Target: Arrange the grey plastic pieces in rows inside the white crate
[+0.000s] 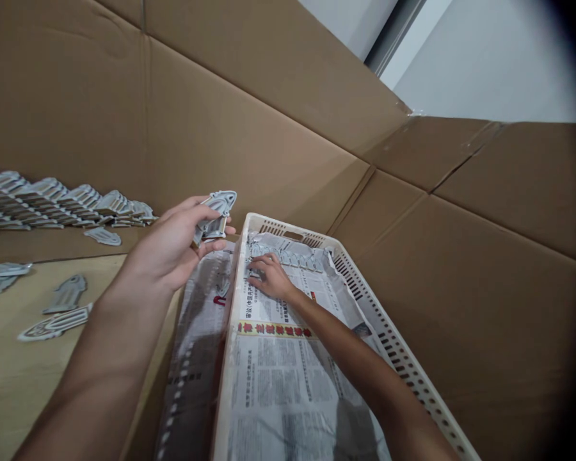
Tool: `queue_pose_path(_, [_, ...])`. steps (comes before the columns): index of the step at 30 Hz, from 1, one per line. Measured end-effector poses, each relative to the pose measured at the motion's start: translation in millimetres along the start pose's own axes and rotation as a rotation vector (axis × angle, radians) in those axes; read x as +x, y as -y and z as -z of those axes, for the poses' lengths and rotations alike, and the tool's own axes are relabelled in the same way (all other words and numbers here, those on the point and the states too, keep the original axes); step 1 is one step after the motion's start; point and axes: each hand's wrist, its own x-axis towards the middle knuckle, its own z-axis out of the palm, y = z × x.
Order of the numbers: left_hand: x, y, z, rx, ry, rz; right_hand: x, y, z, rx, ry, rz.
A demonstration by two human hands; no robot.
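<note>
- Head view: the left hand [170, 246] is closed around a small bundle of grey flat parts [216, 214], thumb on top, held up just left of the far-left corner of the white perforated crate [403, 358].
- The right hand [269, 278] lies palm down in that far-left corner, fingertips on a row of parts [295, 258]; I cannot tell whether it pinches one or only presses.
- Progress, as I judge it: a single row runs along the crate's far end, while the rest of the newspaper lining [288, 384] lies bare, so filling looks barely begun.
- Along the far edge of the tabletop [9, 384], stacked parts [62, 202] wait in overlapping rows, too many to count.
- Counts: one crate; one lining sheet plus a second newspaper [196, 358] beside the crate; at least two parts in the bundle; about five loose parts [64, 293] lie singly near the tabletop's left edge.
</note>
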Motion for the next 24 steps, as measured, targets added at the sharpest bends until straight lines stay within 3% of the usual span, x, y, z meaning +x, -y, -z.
queue_pose_path(11, [-3, -1, -4.9, 0.057, -0.052, 0.006, 1, 0, -12, 0.069, -0.003, 0.028])
queue_pose_path(24, [-10, -3, -13.2, 0.049, -0.047, 0.037, -4, 6, -9, 0.098, -0.022, -0.02])
